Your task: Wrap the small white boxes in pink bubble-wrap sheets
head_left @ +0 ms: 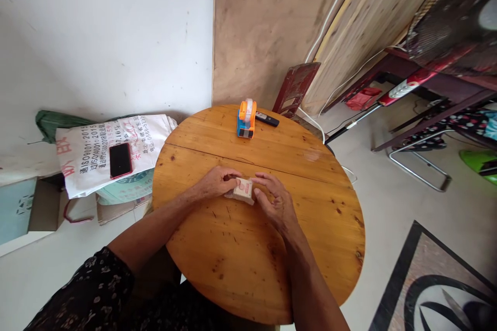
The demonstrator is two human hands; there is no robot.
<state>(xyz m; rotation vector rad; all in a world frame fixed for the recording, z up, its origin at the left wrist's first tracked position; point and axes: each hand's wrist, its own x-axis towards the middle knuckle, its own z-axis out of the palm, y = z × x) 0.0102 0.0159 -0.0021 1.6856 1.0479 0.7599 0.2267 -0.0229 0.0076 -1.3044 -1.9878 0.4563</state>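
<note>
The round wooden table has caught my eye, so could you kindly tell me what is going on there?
A person has both hands at a small pale box with red printing, near the middle of the round wooden table. The left hand grips its left side; the right hand is at its right side, though whether it touches is hard to tell. Toward the far edge stands an orange-and-blue tape dispenser, with a dark handheld device lying beside it.

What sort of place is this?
Probably a room in someone's home: there is a round wooden table, an electric fan, and a phone lying on a white printed sack.
</note>
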